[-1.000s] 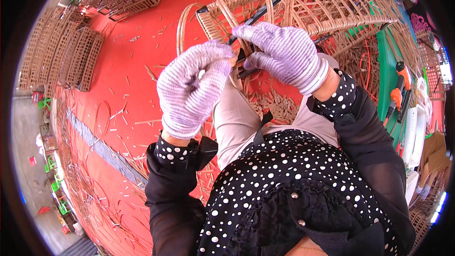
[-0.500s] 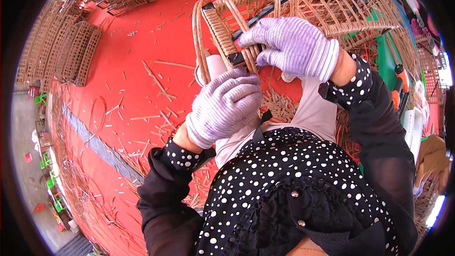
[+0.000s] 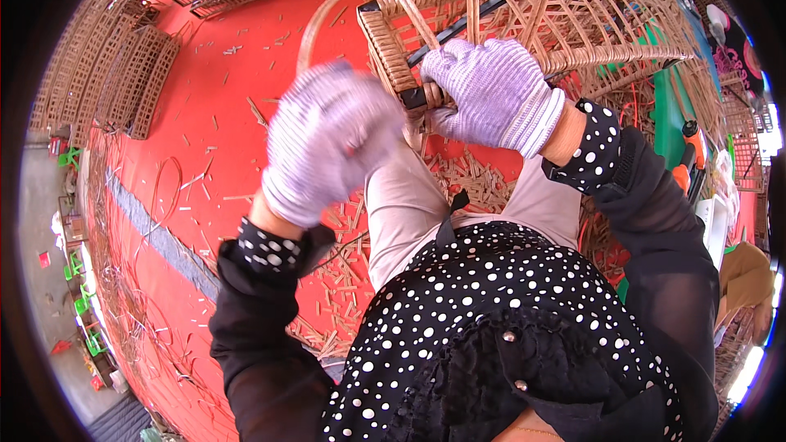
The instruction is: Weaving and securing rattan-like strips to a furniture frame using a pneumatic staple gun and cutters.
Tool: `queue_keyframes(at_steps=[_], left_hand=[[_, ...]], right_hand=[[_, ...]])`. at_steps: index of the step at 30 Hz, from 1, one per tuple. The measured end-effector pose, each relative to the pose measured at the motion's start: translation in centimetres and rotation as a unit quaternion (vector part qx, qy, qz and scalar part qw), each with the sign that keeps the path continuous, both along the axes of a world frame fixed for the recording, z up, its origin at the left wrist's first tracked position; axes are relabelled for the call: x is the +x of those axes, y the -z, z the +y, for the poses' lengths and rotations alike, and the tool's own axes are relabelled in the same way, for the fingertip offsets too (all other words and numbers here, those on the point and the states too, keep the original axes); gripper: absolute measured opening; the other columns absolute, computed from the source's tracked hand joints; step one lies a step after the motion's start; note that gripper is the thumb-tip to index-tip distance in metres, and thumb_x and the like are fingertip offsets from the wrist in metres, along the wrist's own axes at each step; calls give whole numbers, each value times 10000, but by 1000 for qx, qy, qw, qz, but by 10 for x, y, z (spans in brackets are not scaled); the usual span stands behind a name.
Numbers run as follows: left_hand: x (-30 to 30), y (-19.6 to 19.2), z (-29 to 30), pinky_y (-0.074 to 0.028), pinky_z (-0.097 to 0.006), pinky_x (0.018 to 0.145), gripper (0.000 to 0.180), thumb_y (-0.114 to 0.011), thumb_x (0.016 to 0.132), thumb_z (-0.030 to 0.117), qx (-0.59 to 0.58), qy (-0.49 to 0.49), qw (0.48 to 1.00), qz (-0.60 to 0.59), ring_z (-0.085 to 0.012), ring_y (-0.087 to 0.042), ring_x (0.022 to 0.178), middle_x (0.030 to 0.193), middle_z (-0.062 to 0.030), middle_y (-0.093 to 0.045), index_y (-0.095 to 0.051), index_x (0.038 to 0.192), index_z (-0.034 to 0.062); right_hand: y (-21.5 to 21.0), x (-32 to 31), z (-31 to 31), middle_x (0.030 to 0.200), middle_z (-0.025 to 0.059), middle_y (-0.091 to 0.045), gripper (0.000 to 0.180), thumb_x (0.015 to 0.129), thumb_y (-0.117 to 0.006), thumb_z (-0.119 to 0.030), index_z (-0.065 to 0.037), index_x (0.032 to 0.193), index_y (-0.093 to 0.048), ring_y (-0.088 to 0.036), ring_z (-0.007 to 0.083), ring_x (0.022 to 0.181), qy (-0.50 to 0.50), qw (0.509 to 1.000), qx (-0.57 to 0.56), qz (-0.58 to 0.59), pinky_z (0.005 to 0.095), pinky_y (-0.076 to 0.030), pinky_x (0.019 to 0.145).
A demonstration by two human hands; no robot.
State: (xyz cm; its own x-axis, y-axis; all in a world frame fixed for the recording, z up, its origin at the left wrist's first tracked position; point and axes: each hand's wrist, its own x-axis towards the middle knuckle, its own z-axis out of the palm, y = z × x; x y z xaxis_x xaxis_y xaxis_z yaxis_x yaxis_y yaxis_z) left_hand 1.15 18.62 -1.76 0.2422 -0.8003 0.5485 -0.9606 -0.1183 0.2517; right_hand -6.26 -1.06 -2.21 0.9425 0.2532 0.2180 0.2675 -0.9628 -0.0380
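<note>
A brown woven rattan basket [image 3: 565,57] rests on its side ahead of me, with its wrapped rim [image 3: 386,45] and black-taped corner toward my hands. My right hand [image 3: 487,94], in a lilac knitted glove, is closed on the basket near that corner, fingers curled over the strips there. Left of the corner, apart from the basket, is my left hand [image 3: 327,139], in a matching glove and smeared by motion. A rattan strip [image 3: 318,26] arcs from the basket down to this hand, which looks closed around it; the fingertips are unclear. More strips loop up from the rim.
Stacks of woven baskets [image 3: 135,82] stand at the far left on the red floor [image 3: 254,41]. Cut rattan bits [image 3: 475,184] lie around my legs, and long strips [image 3: 139,319] tangle at left. Orange-handled tools [image 3: 692,151] and a green surface [image 3: 667,110] are at right.
My left hand has moved left and up, away from the basket corner, and the strip loop has swung left with it. My right hand stays at the corner, its fingers more curled.
</note>
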Motion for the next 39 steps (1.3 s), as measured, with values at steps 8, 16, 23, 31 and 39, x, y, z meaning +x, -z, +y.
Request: queue_keyframes(at_steps=[8, 16, 23, 31, 39], left_hand=[[46, -18, -54, -442, -357, 811, 146, -594, 739, 155, 176, 76, 977, -88, -269, -567, 890, 891, -79, -610, -615, 856, 71], [63, -37, -102, -457, -404, 703, 265, -466, 785, 246, 524, 163, 836, 25, -323, -588, 796, 809, -164, -618, -617, 891, 56], [43, -49, -98, -472, -395, 649, 164, -574, 691, 173, 456, 56, 882, -109, -317, -600, 730, 746, -131, -622, -641, 815, 89], [36, -54, -82, -464, -410, 640, 136, -555, 666, 140, 392, -15, 917, -68, -319, -587, 693, 704, -143, -600, -627, 759, 73], [44, -46, -72, -490, -288, 578, 242, -566, 700, 138, 352, -31, 917, 182, -178, -593, 583, 712, -107, -629, -661, 903, 45]], right_hand=[[17, -3, -1, 697, 80, -516, 279, 731, -596, -336, -86, 832, -521, -564, 240, 591, -41, 986, -41, -159, 367, -461, 547], [24, -2, -2, 716, 72, -512, 257, 703, -608, -278, -91, 851, -511, -530, 226, 550, -43, 987, -18, -155, 349, -426, 504], [19, -6, -3, 730, 63, -541, 322, 657, -641, -270, -76, 888, -529, -558, 224, 601, -38, 981, 27, -187, 352, -433, 520], [6, -6, 0, 678, 72, -576, 306, 707, -617, -326, -88, 888, -551, -595, 244, 616, 1, 993, 63, -99, 382, -453, 552], [1, -6, -1, 694, 70, -573, 303, 697, -637, -302, -106, 920, -577, -589, 249, 596, -9, 990, 128, -52, 368, -459, 532]])
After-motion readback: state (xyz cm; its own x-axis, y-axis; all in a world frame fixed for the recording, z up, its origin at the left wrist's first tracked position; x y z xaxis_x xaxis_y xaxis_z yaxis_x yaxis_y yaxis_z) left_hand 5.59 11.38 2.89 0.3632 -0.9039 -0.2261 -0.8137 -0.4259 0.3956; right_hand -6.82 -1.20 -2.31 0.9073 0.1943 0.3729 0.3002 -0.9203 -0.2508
